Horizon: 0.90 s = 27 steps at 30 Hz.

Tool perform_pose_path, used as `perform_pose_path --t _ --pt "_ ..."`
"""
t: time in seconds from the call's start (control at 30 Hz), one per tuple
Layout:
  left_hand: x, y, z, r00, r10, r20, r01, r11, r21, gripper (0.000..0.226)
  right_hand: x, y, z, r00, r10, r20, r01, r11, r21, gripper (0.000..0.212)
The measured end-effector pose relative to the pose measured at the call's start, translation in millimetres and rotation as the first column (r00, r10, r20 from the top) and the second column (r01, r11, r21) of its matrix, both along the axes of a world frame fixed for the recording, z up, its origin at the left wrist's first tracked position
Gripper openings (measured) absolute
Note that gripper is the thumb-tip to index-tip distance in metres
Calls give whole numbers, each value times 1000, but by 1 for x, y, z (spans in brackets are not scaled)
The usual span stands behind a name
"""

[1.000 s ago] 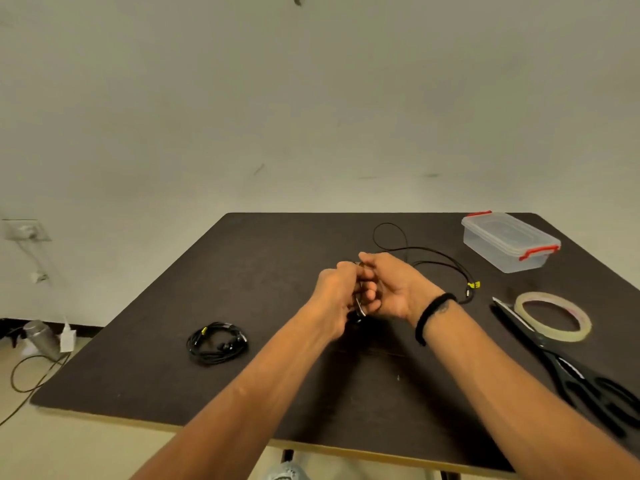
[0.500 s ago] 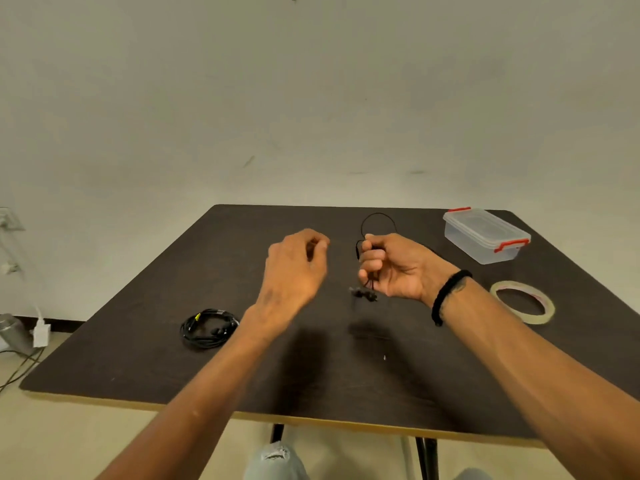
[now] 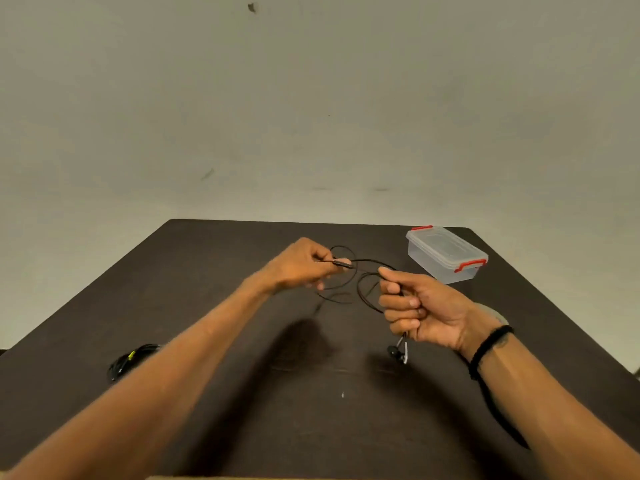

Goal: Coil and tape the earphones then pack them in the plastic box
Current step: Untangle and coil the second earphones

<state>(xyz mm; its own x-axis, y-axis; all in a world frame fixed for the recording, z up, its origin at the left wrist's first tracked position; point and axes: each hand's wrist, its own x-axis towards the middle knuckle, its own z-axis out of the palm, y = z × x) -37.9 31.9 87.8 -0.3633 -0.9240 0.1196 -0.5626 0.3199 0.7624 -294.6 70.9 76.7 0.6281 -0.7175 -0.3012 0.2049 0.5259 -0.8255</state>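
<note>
Black earphones point(image 3: 360, 271), loose loops btwn both hands, buds dangling.

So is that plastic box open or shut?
Shut: the plastic box has its lid seated flat, and the red clips sit at both ends.

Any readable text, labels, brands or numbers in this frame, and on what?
None readable.
Plastic box: no print visible on lid or walls.
Coiled earphones at left: a small yellow tag, too small to read.
Held earphones: no markings visible.

Dark table point(image 3: 214, 265) w/ black wristband point(image 3: 488, 348), plain wall point(image 3: 311, 98) behind.
</note>
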Motion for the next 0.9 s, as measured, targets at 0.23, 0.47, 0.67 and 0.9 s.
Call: perform_pose_path --t 0.23,0.47,0.67,0.9 --pt "77 -23 58 995 104 -5 -103 990 96 51 28 -40 -9 989 131 71 -128 991 -43 41" --pt "70 -56 23 825 561 73 -469 750 -465 52 76 -62 -20 982 174 79 -171 984 -45 45" --pt "55 -47 -21 913 346 -216 -333 938 95 68 50 -73 -25 964 -7 265 -2 999 33 37" --pt "44 -37 -34 996 75 -55 -65 985 162 86 24 -87 -27 889 -198 413 171 980 102 39"
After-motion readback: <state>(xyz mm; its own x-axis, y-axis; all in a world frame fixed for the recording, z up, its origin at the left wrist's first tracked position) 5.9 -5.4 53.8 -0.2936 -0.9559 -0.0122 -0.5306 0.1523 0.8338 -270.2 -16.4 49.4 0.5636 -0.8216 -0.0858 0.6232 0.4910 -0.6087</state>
